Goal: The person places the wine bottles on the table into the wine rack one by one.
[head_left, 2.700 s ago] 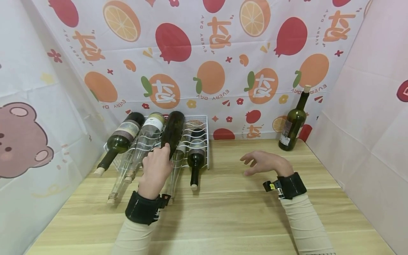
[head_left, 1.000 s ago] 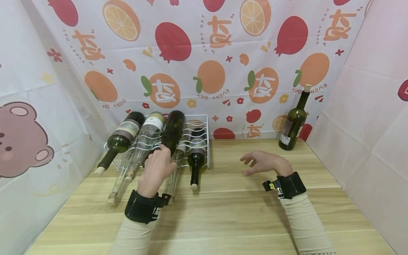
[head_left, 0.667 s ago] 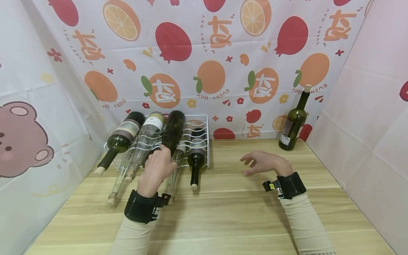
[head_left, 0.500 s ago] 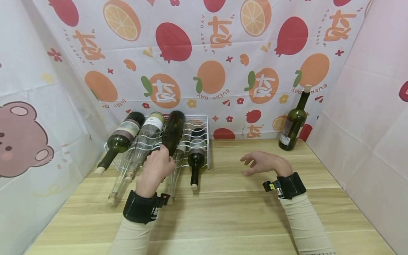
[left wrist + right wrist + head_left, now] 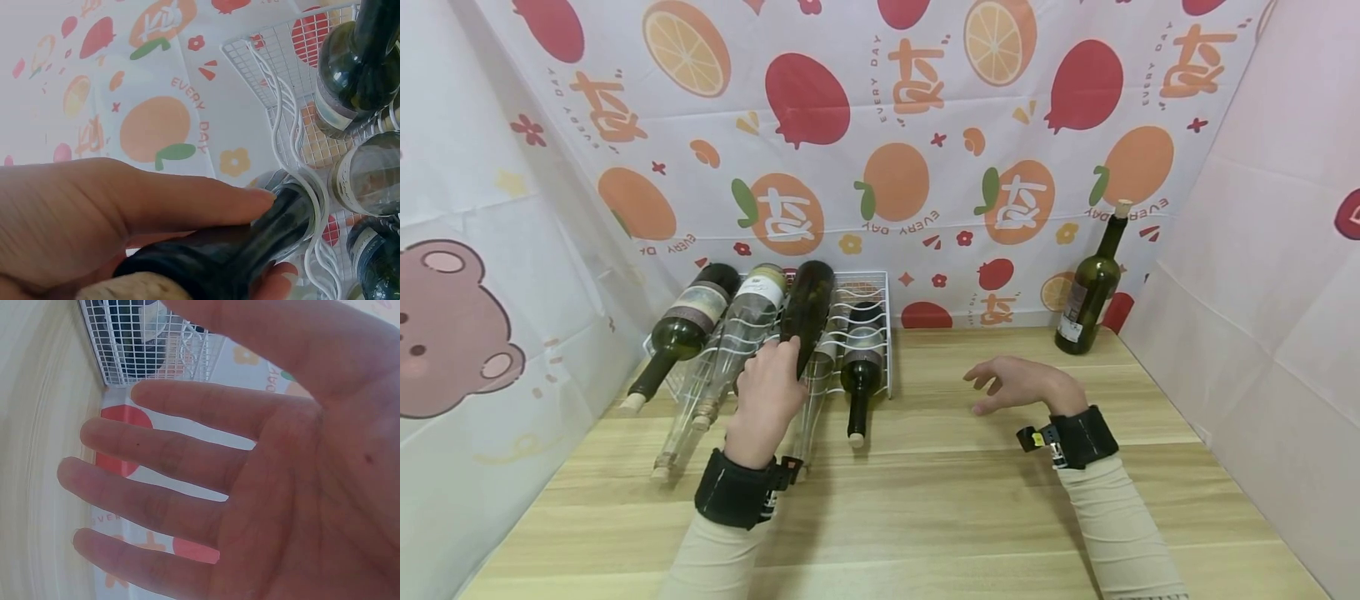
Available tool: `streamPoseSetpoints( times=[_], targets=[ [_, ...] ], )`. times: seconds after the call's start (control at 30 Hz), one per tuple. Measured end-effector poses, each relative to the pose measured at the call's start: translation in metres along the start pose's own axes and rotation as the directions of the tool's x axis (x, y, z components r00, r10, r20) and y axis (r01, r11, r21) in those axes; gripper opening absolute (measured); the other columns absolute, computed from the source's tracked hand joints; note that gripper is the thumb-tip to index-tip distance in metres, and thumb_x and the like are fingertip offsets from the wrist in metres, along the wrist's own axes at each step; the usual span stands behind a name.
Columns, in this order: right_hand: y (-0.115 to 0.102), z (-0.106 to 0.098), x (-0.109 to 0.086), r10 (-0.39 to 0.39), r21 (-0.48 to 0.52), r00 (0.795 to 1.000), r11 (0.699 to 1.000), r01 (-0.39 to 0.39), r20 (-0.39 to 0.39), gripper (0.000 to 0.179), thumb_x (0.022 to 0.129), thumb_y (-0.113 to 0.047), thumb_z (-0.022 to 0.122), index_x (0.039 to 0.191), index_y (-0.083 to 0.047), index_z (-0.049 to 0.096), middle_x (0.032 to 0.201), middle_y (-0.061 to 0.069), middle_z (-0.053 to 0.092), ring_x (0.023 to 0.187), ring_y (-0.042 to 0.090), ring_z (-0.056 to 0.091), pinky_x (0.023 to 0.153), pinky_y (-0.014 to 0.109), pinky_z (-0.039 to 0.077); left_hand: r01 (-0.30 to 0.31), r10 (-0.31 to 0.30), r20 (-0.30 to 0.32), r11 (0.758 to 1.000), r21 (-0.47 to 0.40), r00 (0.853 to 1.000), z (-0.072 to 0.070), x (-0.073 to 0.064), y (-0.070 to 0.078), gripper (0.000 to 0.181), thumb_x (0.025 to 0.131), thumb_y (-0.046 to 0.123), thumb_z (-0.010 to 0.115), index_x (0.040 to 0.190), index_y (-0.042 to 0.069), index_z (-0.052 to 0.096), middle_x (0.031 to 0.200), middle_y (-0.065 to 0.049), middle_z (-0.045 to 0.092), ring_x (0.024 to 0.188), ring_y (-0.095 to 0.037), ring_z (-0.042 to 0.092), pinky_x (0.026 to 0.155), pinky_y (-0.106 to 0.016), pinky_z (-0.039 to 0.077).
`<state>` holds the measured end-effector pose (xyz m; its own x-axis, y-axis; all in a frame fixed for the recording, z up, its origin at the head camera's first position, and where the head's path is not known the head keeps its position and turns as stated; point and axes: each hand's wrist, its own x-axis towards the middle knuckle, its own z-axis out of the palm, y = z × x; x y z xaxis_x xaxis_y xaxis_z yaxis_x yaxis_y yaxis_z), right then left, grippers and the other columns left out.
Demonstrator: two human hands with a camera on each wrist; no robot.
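My left hand grips a dark green wine bottle by its neck; the bottle lies sloping on the white wire rack, base toward the back wall. In the left wrist view the thumb runs along this bottle, and its cork shows at the bottom edge. The rack's wavy wires cross close by the bottle's body. My right hand hovers over the table right of the rack, holding nothing. Its fingers are not all seen on the left, while the right wrist view shows spread fingers.
On the rack's left lie a labelled green bottle and a clear bottle, with another clear neck below. To the right lies a smaller dark bottle. A corked green bottle stands upright at the table's back right.
My left hand has shifted slightly forward and to the right along the bottle's neck since half a second ago. The bottle and my right hand look nearly unmoved.
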<state>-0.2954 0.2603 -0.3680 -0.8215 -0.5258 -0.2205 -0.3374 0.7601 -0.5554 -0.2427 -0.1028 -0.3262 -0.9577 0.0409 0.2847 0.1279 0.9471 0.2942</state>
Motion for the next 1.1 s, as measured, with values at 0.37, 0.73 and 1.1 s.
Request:
streamPoseSetpoints(
  times=[0.37,0.73,1.1],
  targets=[
    [-0.0008,-0.0004,0.0002,-0.004,-0.012,1.000,1.000,0.004,-0.002,0.061,0.084,-0.033,0.078,0.137,-0.009,0.057,0.130,0.017,0.062,0.116,0.036,0.061,0.092,0.044,0.052,-0.063,0.061,-0.068,0.997,-0.033,0.996,0.0014,-0.0022,-0.0030,0.050,0.077,-0.009,0.063,0.127,-0.007,0.060,0.104,-0.032,0.062,0.073,-0.052,0.060,0.044,-0.040,0.038],
    [-0.0011,0.0002,0.0003,-0.005,-0.020,1.000,1.000,0.004,-0.005,0.060,0.084,-0.032,0.078,0.136,-0.009,0.058,0.128,0.015,0.063,0.114,0.034,0.062,0.090,0.043,0.052,-0.090,0.084,-0.099,0.994,-0.054,0.992,0.0044,-0.0010,-0.0051,0.029,0.073,-0.007,0.064,0.103,-0.009,0.061,0.089,-0.029,0.062,0.077,-0.054,0.060,0.057,-0.054,0.048],
    [-0.0013,0.0002,0.0001,-0.006,-0.012,1.000,1.000,0.006,0.002,0.061,0.084,-0.031,0.078,0.136,-0.009,0.057,0.129,0.016,0.063,0.116,0.037,0.061,0.091,0.043,0.052,-0.070,0.068,-0.048,0.996,-0.060,0.997,0.0005,-0.0022,-0.0038,0.035,0.076,-0.004,0.063,0.110,-0.011,0.058,0.093,-0.032,0.062,0.076,-0.052,0.061,0.058,-0.053,0.048]
  ],
)
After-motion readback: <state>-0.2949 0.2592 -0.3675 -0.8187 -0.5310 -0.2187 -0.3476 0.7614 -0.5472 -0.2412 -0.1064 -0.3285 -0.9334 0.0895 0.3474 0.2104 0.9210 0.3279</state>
